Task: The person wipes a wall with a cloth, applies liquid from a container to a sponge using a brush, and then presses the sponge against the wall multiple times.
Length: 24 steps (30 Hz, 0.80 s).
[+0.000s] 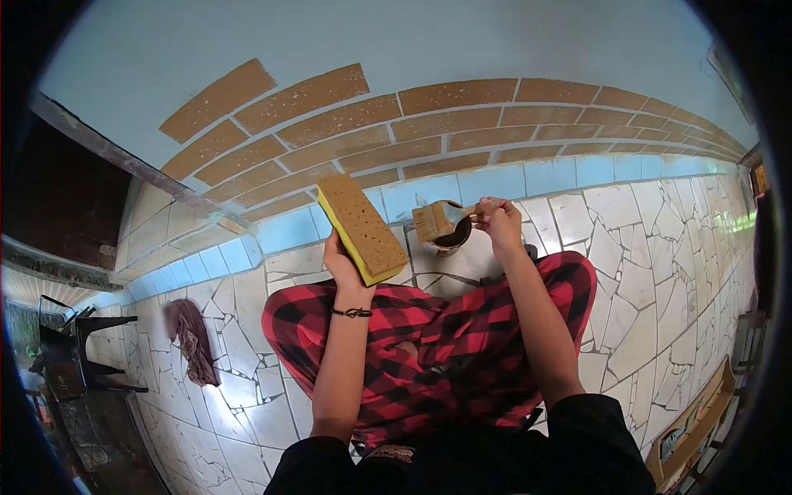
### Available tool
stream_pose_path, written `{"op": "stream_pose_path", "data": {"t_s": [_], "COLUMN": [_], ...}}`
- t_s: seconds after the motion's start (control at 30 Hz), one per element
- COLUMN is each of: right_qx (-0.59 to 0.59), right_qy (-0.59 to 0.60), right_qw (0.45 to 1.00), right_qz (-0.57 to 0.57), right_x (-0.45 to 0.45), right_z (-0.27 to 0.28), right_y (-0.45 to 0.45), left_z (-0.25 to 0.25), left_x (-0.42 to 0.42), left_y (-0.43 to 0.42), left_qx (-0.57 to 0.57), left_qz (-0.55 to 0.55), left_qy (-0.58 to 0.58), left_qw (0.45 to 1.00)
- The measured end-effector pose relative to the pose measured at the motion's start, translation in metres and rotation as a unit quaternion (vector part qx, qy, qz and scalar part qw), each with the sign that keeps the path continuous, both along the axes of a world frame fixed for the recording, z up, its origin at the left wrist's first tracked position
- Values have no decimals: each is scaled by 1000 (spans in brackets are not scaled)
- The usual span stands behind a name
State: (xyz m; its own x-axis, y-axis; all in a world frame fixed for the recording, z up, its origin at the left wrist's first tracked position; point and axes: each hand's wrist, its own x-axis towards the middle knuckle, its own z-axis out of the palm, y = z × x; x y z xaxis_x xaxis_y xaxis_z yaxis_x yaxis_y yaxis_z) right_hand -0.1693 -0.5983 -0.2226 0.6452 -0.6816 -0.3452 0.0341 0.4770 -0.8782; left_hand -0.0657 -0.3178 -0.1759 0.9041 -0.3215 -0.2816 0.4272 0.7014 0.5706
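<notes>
My left hand (343, 264) holds a large yellow sponge (361, 229) from below and behind, its brown-coated face turned up. Between the fingers of my right hand (500, 223) is the handle of a flat paintbrush (437, 221), its brown bristles pointing left toward the sponge but apart from it. Below the brush, a round can (452, 245) with dark contents stands on the floor, partly hidden by the brush. In front, the light blue wall (462, 49) carries rows of brown brick shapes (458, 95) above a band of blue tiles.
A crumpled dark cloth (191, 342) lies on the stone-patterned floor (627, 305) at the left. Dark chair legs (103, 351) stand at the far left. A wooden tray or shelf (693, 421) holding items is at the lower right. My crossed legs lie close behind the can.
</notes>
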Motion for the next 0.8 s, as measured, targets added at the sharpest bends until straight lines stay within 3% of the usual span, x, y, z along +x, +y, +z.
{"op": "stream_pose_path", "data": {"t_s": [0.17, 0.27, 0.3, 0.37, 0.47, 0.57, 0.6, 0.67, 0.77, 0.8], "right_qx": [22, -34, -127, -308, -612, -519, -527, -645, -742, -770], "right_qy": [57, 106, 129, 169, 144, -39, -99, -150, -218, -189], "right_qw": [997, 993, 983, 935, 750, 827, 819, 725, 616, 588], "right_qz": [35, 25, 1, -48, -204, -210, -205, -189, -152, -159], "right_x": [-8, -7, -5, 0, -11, -35, -49, -82, -114, -111], "right_z": [-3, -15, -28, -52, -7, 58, 64, 61, 72, 83], "right_y": [-1, -7, -10, -13, 1, 30, 37, 55, 83, 85], "left_z": [2, 2, 0, 6, 16, 13, 19, 54, 83, 94], "left_x": [-3, -4, -5, -10, -23, -32, -37, -50, -55, -57], "left_y": [-3, -5, -5, -5, -12, -18, -20, -25, -38, -45], "left_qx": [-18, -20, -25, -26, -19, -15, 12, 44, 0, 5], "left_qz": [-12, -14, -20, -27, -38, -55, -71, -106, -125, -125], "left_qy": [11, 14, 9, 10, 15, -21, -18, -25, -46, -43], "left_qw": [1000, 1000, 999, 999, 999, 998, 997, 993, 991, 991]}}
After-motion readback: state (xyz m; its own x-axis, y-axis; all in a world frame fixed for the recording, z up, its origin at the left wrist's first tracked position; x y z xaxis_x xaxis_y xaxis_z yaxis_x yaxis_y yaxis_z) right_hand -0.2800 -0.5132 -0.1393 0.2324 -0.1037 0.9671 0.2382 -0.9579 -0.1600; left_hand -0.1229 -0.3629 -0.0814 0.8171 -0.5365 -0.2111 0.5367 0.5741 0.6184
